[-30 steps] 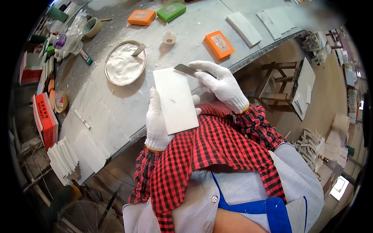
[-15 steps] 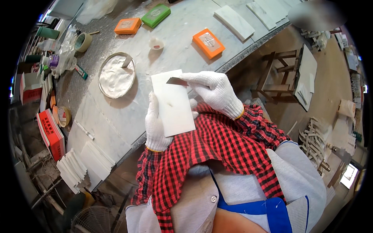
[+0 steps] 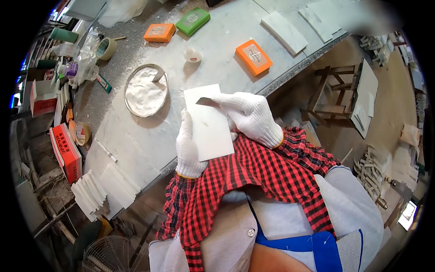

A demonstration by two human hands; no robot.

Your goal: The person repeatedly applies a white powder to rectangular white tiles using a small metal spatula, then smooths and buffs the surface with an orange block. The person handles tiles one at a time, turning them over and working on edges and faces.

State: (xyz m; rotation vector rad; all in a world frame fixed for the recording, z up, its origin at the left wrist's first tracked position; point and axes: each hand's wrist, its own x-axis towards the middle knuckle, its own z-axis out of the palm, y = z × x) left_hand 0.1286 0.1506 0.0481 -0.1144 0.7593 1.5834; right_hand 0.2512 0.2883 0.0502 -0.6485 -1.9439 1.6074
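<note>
My left hand (image 3: 188,147), in a white knit glove, holds a thin white marble tile (image 3: 210,129) by its long edge, the thumb along the left side. A small dark speck marks the tile's middle. My right hand (image 3: 251,115), gloved too, is closed around a flat metal scraper blade (image 3: 207,102), whose end lies over the tile's upper part. Whether the blade touches the surface, I cannot tell. On the bench to the left stands a round tub of white paste (image 3: 144,93), with another blade (image 3: 158,75) stuck in it.
Orange boxes (image 3: 253,57) and a green box (image 3: 193,21) lie on the marble bench (image 3: 213,41), near a small white cup (image 3: 192,55). Stacked white tiles (image 3: 88,195) sit at the left edge, loose slabs (image 3: 284,32) at the far right. A wooden stool (image 3: 335,93) stands beyond the bench.
The whole view has shifted a little. My right hand and the blade have moved slightly nearer along the tile, and the hand now covers more of its right edge.
</note>
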